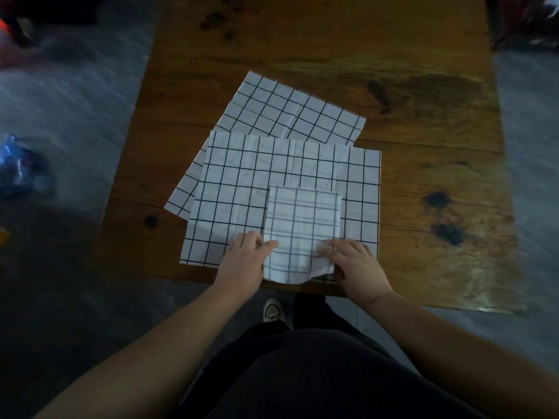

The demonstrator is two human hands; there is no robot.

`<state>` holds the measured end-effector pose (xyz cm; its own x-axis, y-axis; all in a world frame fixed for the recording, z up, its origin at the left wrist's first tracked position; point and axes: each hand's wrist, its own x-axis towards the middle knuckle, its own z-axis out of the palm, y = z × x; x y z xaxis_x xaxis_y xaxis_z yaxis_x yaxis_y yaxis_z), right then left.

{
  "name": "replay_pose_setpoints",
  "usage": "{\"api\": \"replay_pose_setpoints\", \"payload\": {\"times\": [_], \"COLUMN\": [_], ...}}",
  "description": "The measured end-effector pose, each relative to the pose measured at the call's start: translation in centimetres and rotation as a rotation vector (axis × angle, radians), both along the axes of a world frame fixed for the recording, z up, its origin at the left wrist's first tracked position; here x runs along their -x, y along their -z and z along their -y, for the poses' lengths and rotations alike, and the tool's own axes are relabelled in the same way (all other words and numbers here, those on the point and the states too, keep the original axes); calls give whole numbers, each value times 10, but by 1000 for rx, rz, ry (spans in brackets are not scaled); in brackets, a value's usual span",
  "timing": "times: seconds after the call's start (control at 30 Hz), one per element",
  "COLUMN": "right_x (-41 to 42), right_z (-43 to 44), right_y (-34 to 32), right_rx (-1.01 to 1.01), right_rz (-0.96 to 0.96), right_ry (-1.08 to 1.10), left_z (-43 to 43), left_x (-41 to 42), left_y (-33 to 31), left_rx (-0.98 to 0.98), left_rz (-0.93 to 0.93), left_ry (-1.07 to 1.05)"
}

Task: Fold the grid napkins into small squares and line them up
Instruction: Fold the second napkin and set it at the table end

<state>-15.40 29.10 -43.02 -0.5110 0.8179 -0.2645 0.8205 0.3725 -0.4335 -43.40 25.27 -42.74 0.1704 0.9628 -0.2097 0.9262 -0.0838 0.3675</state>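
Left hand (pixel 245 258) and right hand (pixel 354 264), fingers curled, pinch the near corners of the folded napkin (pixel 302 225), which lies on 2 overlapping unfolded napkins (pixel 239 182) on the bench (pixel 429 176).

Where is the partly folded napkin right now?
Head view, near the table's front edge: the partly folded napkin lies on top of an unfolded napkin, its near end held between the left hand and right hand.
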Motion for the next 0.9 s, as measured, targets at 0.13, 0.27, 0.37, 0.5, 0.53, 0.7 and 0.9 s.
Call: {"api": "replay_pose_setpoints", "payload": {"times": [0.13,0.27,0.37,0.5,0.53,0.7,0.9], "right_x": [-3,-3,1,7,7,4,5], "right_z": [-6,-17,-30,-44,-46,-49,-27], "right_y": [-2,-8,-17,-21,-20,-18,-23], "right_rx": [-54,-48,54,158,145,205,28], "right_rz": [-106,-144,-194,-220,-199,-223,-67], "right_ry": [73,219,356,529,540,665,291], "left_z": [-14,-27,-43,-60,-63,-71,-40], "left_x": [0,-1,-6,-14,-16,-20,-35], "left_y": [3,-1,-4,-4,-3,-1,-11], "left_rx": [0,27,10,54,69,71,-11], "left_rz": [72,197,250,246,264,258,85], "left_ry": [7,-65,-205,-293,-314,-361,-45]}}
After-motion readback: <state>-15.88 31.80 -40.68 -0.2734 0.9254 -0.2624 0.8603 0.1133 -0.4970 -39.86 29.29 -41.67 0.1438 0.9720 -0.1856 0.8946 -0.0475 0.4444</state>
